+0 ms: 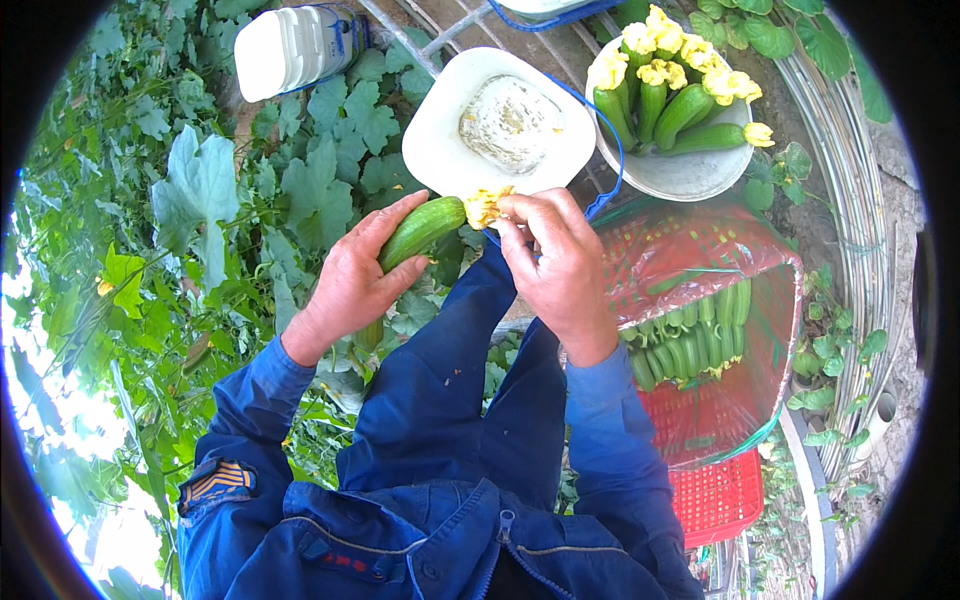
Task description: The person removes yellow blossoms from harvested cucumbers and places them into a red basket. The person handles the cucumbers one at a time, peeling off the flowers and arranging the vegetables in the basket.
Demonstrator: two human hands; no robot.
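In my left hand (360, 274) lies a plump green gourd (421, 231), its flower end pointing right. The fingers and thumb wrap around its stem half. My right hand (553, 259) pinches the wilted yellow flower (484, 207) at the gourd's tip between thumb and fingers. Just beyond both hands sits a white square bucket (442, 139) with brown residue on its bottom and a blue handle (607, 196). A round white bucket (694, 187) to the right holds several green gourds (684, 116) with crinkled yellow flowers still attached.
On the right, a red plastic crate (720, 499) with a clear plastic liner (765, 397) contains stacked green gourds (686, 349). Stacked white buckets (289, 52) stand at upper left. Leafy vines (322, 172) fill the left, and a bundle of thin poles (862, 210) runs along the right.
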